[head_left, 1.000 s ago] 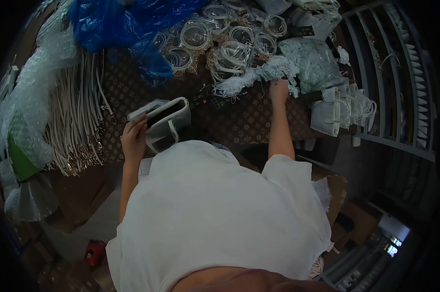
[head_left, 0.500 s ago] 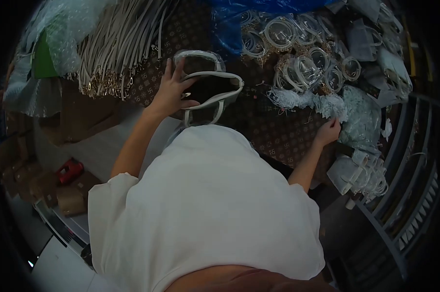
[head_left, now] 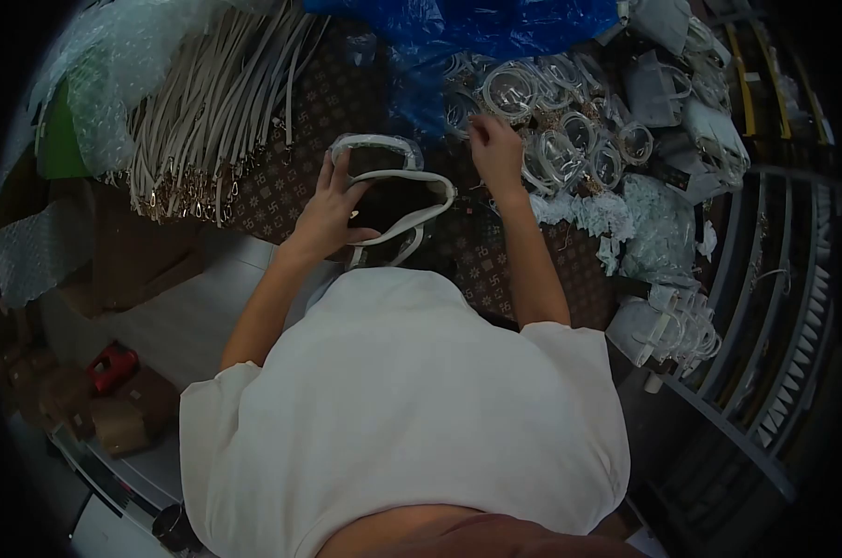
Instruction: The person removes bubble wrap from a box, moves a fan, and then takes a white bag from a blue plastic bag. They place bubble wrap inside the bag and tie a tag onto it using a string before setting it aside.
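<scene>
My left hand (head_left: 332,212) grips the rim of a small white handbag (head_left: 398,200) that stands open on the patterned brown table (head_left: 495,251), its dark inside facing up. My right hand (head_left: 495,153) reaches past the bag to a heap of coiled straps in clear plastic wrap (head_left: 570,130); its fingers are bent at the near edge of the heap, and whether they hold a coil is hidden. A blue plastic sheet (head_left: 477,28) lies just beyond that hand.
A bundle of long white straps with metal clips (head_left: 207,112) lies at the left, bubble wrap (head_left: 95,65) beyond it. Pale shredded filler (head_left: 644,223) and finished white bags (head_left: 672,325) sit at the right by a metal rack (head_left: 765,307). Cardboard boxes (head_left: 114,400) stand on the floor.
My right hand left the pale filler at the right and moved up-left to the plastic-wrapped coils. The left hand keeps its hold on the handbag. The view shifted slightly.
</scene>
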### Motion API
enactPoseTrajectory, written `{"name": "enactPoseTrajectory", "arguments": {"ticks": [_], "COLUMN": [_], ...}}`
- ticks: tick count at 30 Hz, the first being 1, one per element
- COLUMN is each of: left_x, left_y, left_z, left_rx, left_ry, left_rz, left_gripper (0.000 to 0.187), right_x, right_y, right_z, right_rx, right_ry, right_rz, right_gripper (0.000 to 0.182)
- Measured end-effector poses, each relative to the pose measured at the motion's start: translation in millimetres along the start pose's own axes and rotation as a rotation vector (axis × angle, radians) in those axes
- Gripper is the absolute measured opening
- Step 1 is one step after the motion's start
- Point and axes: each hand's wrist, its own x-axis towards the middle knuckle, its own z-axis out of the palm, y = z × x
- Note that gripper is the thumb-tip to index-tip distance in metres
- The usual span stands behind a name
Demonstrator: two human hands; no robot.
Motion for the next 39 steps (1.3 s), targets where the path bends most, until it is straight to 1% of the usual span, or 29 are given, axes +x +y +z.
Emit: {"name": "enactPoseTrajectory", "arguments": {"ticks": [1,3,4,6,7,8,9,11,13,15,16,17,18,19,21,22,24,25,27,28,29,30,31,33,34,35,36,37,39], "left_x": [1,1,2,4,5,5,5,6,7,9,10,10,11,13,17,19,22,22,23,24,24,24,25,25,24,23,23,24,26], "left_y": [0,-2,-2,-3,-4,-4,-3,0,-1,-4,-6,-7,-6,-5,-2,-1,0,-2,-6,-9,-10,-10,-7,0,5,7,7,6,7], "left_z": [-1,0,0,0,2,4,4,3,2,2,3,4,5,5,5,4,4,6,9,10,10,11,10,6,4,3,5,8,9], "left_rx": [0.01,0.013,0.006,0.001,0.006,0.009,0.002,-0.014,-0.035,-0.053,-0.052,-0.05,-0.057,-0.062,-0.071,-0.092,-0.113,-0.099,-0.084,-0.096,-0.11,-0.114,-0.138,-0.17,-0.163,-0.157,-0.165,-0.18,-0.198], "left_ry": [-0.009,-0.008,-0.003,0.018,0.036,0.05,0.056,0.017,-0.002,-0.013,0.004,0.02,0.022,0.012,0.007,-0.027,-0.054,-0.046,-0.032,-0.006,0.018,0.022,0.001,-0.021,-0.051,-0.08,-0.078,-0.044,-0.015], "left_rz": [0.012,0.007,0.033,0.043,0.068,0.093,0.076,0.047,0.03,0.014,0.052,0.093,0.085,0.098,0.118,0.11,0.105,0.103,0.096,0.124,0.152,0.151,0.124,0.096,0.101,0.104,0.102,0.13,0.171], "left_gripper": [0.068,0.069,0.069,0.069,0.068,0.068,0.068,0.067,0.067,0.067,0.067,0.067,0.067,0.066,0.066,0.065,0.064,0.063,0.062,0.062,0.063,0.063,0.061,0.06,0.058,0.056,0.056,0.055,0.054], "right_x": [9,15,12,13,18,21,20,30,29,26,21,14,8,1,-11,-17,-25,-25,-24,-22,-19,-17,-16,-13,-14,-15,-17,-20,-25], "right_y": [15,43,54,68,70,74,79,59,44,24,-3,-33,-51,-57,-65,-69,-73,-77,-88,-93,-96,-97,-96,-90,-90,-90,-90,-92,-96], "right_z": [15,46,57,71,69,64,58,23,-15,-53,-69,-85,-91,-89,-81,-70,-49,-48,-49,-51,-55,-57,-58,-55,-52,-48,-44,-35,-8], "right_rx": [-0.005,-0.639,-0.636,-0.74,-0.734,-0.612,-0.492,-0.497,-0.242,-0.006,-0.006,0.122,0.249,0.244,0.065,0.057,-0.134,-0.138,-0.312,-0.313,-0.364,-0.416,-0.42,-0.435,-0.439,-0.488,-0.537,-0.54,-0.694], "right_ry": [-0.008,0.008,-0.001,0.098,0.093,0.072,0.044,-0.265,-0.026,0.006,-0.014,-0.023,-0.028,-0.033,-0.201,-0.2,-0.405,-0.406,-0.504,-0.505,-0.554,-0.604,-0.609,-0.751,-0.758,-0.805,-0.851,-0.856,-1.012], "right_rz": [-0.012,-0.238,-0.257,-0.356,-0.377,-0.39,-0.396,0.162,0.092,0.08,0.076,0.047,0.019,0.017,-0.349,-0.353,-0.596,-0.602,-0.585,-0.59,-0.619,-0.646,-0.648,-0.769,-0.769,-0.702,-0.632,-0.628,-0.336], "right_gripper": [0.024,0.03,0.03,0.032,0.032,0.027,0.023,0.019,0.015,0.018,0.018,0.015,0.011,0.011,0.008,0.008,0.016,0.016,0.021,0.021,0.019,0.018,0.018,0.015,0.015,0.013,0.012,0.012,0.016]}}
